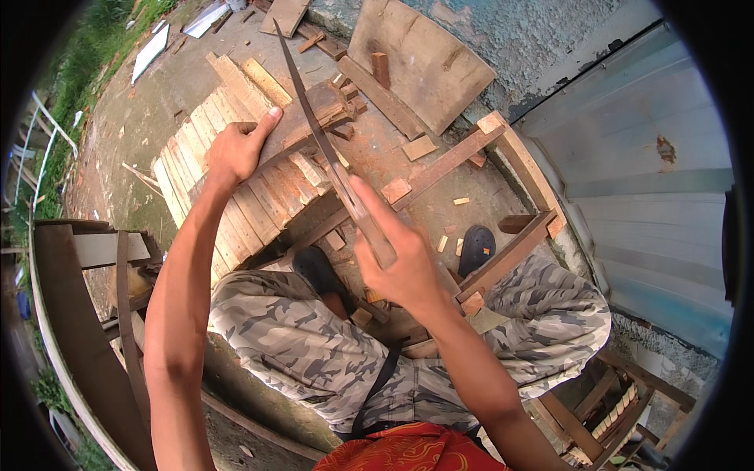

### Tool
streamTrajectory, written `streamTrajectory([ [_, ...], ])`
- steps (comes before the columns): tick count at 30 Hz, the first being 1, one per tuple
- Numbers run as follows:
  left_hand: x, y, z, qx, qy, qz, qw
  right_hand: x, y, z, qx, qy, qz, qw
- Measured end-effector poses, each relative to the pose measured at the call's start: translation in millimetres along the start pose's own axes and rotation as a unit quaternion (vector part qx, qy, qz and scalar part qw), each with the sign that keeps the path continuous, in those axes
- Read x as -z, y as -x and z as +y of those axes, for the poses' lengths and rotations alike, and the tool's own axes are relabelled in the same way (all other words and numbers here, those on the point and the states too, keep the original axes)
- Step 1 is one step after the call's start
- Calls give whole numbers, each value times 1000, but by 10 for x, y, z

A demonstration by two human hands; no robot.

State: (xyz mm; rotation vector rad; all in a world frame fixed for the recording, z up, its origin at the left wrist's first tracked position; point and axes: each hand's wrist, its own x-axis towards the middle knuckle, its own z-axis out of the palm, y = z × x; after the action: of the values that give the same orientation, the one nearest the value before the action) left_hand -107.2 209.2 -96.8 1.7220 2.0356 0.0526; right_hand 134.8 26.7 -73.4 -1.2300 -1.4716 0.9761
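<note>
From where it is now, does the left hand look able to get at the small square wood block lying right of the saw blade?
Probably not directly: the left hand grips a plank, and the saw blade crosses between it and the block.

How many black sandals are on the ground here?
2: one black sandal lies right of the right hand; the other sandal sits between the knees, left of that hand, partly hidden.

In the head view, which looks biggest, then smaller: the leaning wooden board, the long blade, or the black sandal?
1. Leaning wooden board, biggest.
2. Long blade, longest but thin; the right hand grips its handle, nearer the camera, so this rank is unsure.
3. Black sandal, smallest.
</note>
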Motion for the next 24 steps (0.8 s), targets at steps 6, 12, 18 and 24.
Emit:
streamTrajectory([
  [6,-31,-46,-65,6,21,11,1000,448,1615,-158,-4,110,-26,994],
  [12,-11,-107,-68,-8,33,19,999,-25,-320,-254,-21,63,-20,998],
  [18,-61,-153,-108,18,45,17,999,67,396,410,81,1,42,996],
  [24,-24,-177,-139,1,5,23,1000,458,1303,200,85,93,14,992],
])
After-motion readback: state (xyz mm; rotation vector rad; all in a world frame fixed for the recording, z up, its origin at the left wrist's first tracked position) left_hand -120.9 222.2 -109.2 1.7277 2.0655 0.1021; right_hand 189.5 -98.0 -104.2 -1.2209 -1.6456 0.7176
